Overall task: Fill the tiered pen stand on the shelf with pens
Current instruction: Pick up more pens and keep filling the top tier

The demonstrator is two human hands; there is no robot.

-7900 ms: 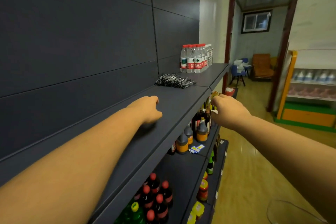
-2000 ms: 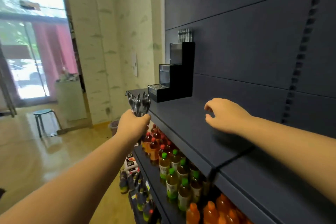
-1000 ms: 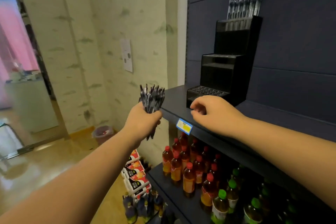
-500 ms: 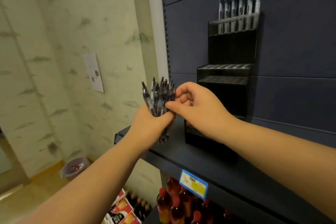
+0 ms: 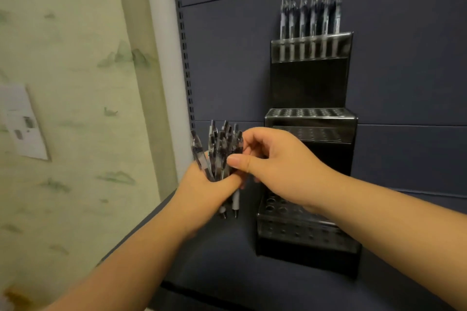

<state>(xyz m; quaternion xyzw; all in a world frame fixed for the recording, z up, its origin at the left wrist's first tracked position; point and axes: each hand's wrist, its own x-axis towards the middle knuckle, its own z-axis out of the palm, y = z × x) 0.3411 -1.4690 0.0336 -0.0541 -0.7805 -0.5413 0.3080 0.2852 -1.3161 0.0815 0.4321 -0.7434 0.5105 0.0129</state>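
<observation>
The tiered pen stand (image 5: 309, 134) is black and stands on the dark shelf (image 5: 227, 267), its back against the dark rear panel (image 5: 227, 58). It has three steps. The top tier holds a row of six pens (image 5: 310, 20), upright, side by side. The middle tier shows perforated holes with no pens seen in them. The bottom tier shows rows of round holes, partly hidden behind the right forearm.

The left hand (image 5: 202, 192) is just left of the stand, above the shelf's left end. Its grip is closed around a bundle of pens (image 5: 218, 151), held roughly upright; clip ends fan out above the fist and a few tips protrude below it. The exact count in the bundle cannot be told.

The right hand (image 5: 275, 166) is in front of the stand's middle and lower tiers. Its thumb and curled fingers meet at the right side of the bundle, pinching a pen there. Which pen it holds cannot be told.

A pale patterned wall (image 5: 75, 83) lies to the left, bearing a white sheet of paper (image 5: 20, 121).
</observation>
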